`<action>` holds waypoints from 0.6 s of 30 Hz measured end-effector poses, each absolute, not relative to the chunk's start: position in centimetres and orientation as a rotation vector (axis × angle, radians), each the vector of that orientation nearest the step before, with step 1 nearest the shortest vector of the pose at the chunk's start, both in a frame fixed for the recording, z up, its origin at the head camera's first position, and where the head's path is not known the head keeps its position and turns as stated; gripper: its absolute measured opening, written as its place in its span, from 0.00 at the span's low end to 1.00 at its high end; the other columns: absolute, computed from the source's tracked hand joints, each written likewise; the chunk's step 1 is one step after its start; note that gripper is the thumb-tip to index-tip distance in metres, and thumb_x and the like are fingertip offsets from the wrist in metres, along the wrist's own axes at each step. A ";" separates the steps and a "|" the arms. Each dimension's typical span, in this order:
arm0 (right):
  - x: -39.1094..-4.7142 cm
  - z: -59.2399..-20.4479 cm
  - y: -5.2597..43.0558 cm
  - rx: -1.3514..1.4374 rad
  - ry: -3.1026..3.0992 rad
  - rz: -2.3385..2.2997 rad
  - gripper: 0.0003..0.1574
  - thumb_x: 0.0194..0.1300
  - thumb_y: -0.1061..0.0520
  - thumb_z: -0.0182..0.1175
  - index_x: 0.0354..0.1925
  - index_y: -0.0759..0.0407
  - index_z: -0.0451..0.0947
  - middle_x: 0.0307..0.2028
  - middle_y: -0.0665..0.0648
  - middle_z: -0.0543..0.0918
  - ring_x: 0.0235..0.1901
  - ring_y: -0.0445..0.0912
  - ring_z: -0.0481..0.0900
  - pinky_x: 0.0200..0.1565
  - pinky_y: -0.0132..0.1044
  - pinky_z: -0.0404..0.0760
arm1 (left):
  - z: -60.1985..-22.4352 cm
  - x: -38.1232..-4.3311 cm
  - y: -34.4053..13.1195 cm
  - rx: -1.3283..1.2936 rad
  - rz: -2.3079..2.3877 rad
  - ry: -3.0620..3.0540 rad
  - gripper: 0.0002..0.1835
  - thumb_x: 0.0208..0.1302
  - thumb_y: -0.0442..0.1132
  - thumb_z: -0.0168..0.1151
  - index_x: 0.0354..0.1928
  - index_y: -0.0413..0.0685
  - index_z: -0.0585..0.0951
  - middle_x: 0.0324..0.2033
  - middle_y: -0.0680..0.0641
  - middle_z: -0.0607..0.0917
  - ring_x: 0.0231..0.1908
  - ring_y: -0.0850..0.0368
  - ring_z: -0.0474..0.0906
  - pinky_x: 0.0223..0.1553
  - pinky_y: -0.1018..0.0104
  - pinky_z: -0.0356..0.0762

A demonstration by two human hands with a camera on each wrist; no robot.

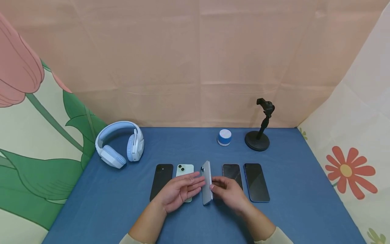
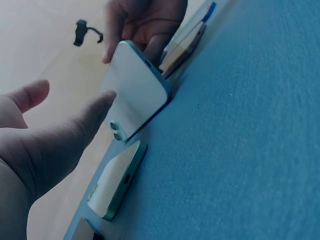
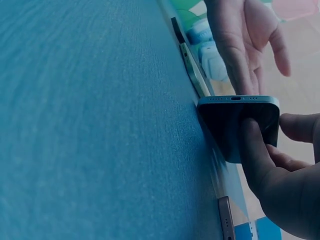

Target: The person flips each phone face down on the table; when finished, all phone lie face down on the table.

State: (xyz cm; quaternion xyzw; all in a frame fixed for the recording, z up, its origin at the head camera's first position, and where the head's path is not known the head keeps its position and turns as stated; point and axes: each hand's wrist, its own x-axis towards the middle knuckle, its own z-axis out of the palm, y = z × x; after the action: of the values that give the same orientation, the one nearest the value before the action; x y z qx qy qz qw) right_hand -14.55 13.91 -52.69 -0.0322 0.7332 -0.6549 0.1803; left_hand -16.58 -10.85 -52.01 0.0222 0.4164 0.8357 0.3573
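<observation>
A light silver-blue smartphone (image 1: 207, 183) with a twin-lens camera stands tipped up on its long edge in the middle of the table. My right hand (image 1: 228, 193) grips it by the upper edge and the dark screen side, which the right wrist view shows. Against its pale back (image 2: 132, 87) lie the straight fingertips of my left hand (image 1: 178, 193), palm turned up and inward. Under the left hand is a mint-green smartphone (image 1: 185, 168), partly covered, with a black smartphone (image 1: 161, 179) beside it. A dark-screened smartphone (image 1: 233, 171) lies partly behind the right hand.
Another dark smartphone (image 1: 257, 183) lies at the right end of the row. Light-blue headphones (image 1: 138, 145) rest at the back left. Further back are a blue-and-white round container (image 1: 224, 137) and a black stand (image 1: 257, 140). The blue cloth (image 1: 304, 203) covers the table.
</observation>
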 end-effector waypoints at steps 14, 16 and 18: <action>-14.4 -52.7 14.5 -0.027 2.080 -1.868 0.29 0.74 0.56 0.64 0.66 0.70 0.74 0.54 0.64 0.83 0.48 0.52 0.84 0.46 0.45 0.89 | -52.2 -16.1 -11.1 0.022 2.114 1.219 0.33 0.81 0.37 0.50 0.80 0.34 0.54 0.77 0.32 0.61 0.76 0.36 0.58 0.74 0.46 0.63; -14.3 -52.7 14.5 -0.020 2.090 -1.870 0.29 0.74 0.57 0.64 0.66 0.70 0.74 0.53 0.63 0.83 0.48 0.52 0.84 0.46 0.44 0.89 | -52.2 -16.2 -11.1 0.022 2.106 1.240 0.33 0.82 0.37 0.49 0.80 0.33 0.53 0.77 0.31 0.59 0.77 0.36 0.57 0.74 0.46 0.61; -14.2 -52.7 14.5 -0.010 2.096 -1.879 0.28 0.74 0.58 0.64 0.67 0.70 0.74 0.52 0.63 0.82 0.47 0.52 0.84 0.45 0.44 0.89 | -52.3 -16.2 -11.1 0.025 2.101 1.258 0.32 0.82 0.36 0.49 0.80 0.32 0.53 0.78 0.30 0.58 0.77 0.36 0.55 0.76 0.46 0.58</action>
State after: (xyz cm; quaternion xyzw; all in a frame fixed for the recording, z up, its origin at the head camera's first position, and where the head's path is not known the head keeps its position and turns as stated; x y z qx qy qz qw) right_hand -14.20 14.54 -52.69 -0.0034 0.7346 -0.6587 0.1628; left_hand -16.23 -11.08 -52.29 0.0095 0.4832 0.8069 0.3396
